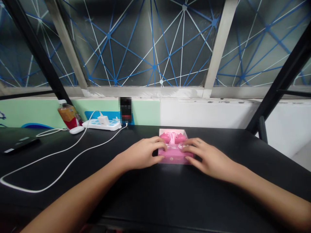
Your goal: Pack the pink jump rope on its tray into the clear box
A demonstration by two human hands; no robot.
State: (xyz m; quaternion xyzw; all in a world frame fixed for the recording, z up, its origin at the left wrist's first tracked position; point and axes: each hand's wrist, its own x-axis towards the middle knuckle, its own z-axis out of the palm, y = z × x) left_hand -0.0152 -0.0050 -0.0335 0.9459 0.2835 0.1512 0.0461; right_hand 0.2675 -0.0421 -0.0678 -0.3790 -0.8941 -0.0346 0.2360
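Observation:
A small pink box (pixel 175 159) rests on the black desk in front of me, its upper part see-through. Inside show two glossy rounded pink pieces with paler pink strands between them; I cannot make out their kind. My left hand (pixel 145 152) grips the box's left side, thumb at the lower front corner and fingers bent over the edge. On the opposite side my right hand (pixel 202 154) holds the right edge, its fingers apart and the thumb low at the front. The fingertips cover parts of both sides of the box.
At the back left stand a bottle (pixel 70 115) with a red label, a white power strip (pixel 109 124) with a charger (pixel 103 120), and a white rounded object (pixel 76 130). A white cable (pixel 70 166) loops across the desk's left. A flat black object (pixel 21 145) lies far left.

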